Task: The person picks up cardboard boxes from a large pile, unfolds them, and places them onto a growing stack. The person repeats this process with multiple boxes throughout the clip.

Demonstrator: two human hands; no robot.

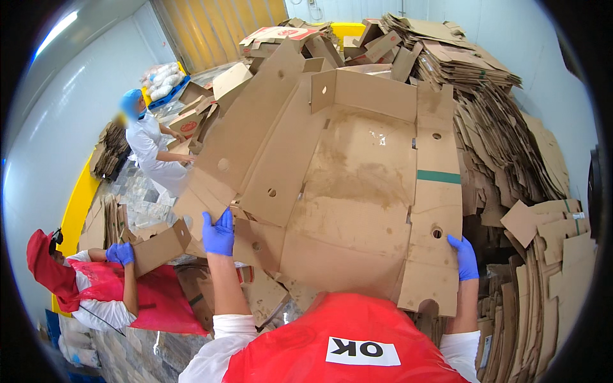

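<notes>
A large brown cardboard box point(357, 172), opened out with its flaps spread, is held up in front of me. Dark stains mark its inside, and a green stripe crosses the right flap near round holes. My left hand point(218, 235), in a blue glove, is closed on the lower edge of the left flap. On the other side my right hand point(465, 258), also blue-gloved, grips the outer edge of the right flap, some fingers hidden behind the board. My red apron point(287, 351) touches or nearly touches the near edge.
Flattened cardboard stacks point(504, 140) rise at the right, with more loose boxes point(383, 48) heaped behind. At left, a co-worker in a red apron point(108, 281) handles a box piece point(159, 249). Another person in white point(150, 137) stands farther back, near a yellow barrier point(80, 204).
</notes>
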